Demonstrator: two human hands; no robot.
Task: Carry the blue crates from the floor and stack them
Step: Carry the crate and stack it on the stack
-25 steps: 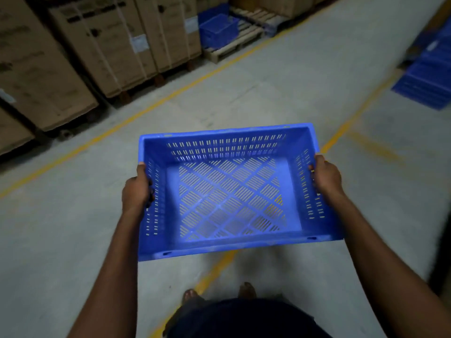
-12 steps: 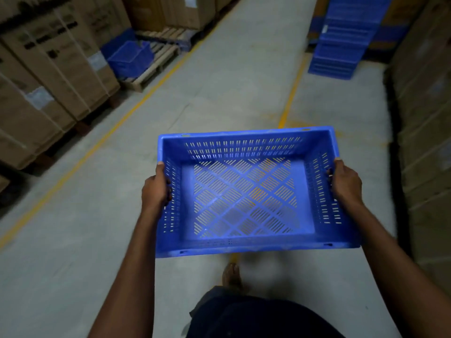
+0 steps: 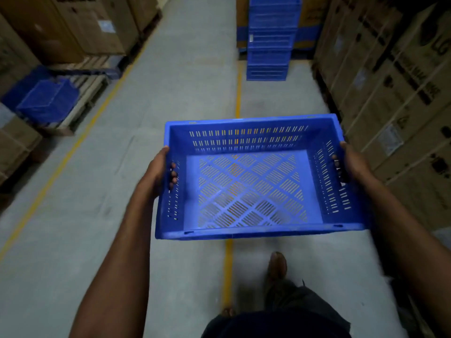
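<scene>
Crate (image 3: 253, 189) carried level at waist height, empty, out in front of the body over the yellow line (image 3: 238, 93). Gripped at both short ends: left hand (image 3: 156, 174) closed through the side handle slot, fingertips (image 3: 173, 178) showing inside the wall; right hand (image 3: 353, 164) wrapped likewise on the opposite end, fingers mostly hidden behind the wall, so depth of hold could not be told.

Compared with a second ago: view swung round. Then faced across the aisle toward the left-hand boxes, stack only a blue corner at the right edge. Half a second ago stack seen upper right. Now squared up dead ahead, stack (image 3: 268, 40) centred at the end of the aisle, well apart from the crate. Grip unchanged throughout. One foot (image 3: 277, 263) forward, mid-stride.

Reading: turn finished, walk toward stack under way; carry step roughly midway, placing not yet begun.

Outward: grey floor (image 3: 170, 106). Boxes (image 3: 395, 93) close along the right, more on the left. Another blue crate (image 3: 46, 98) on a pallet (image 3: 90, 81) at left. Narrow clearance on the right side judged the thing to watch.
</scene>
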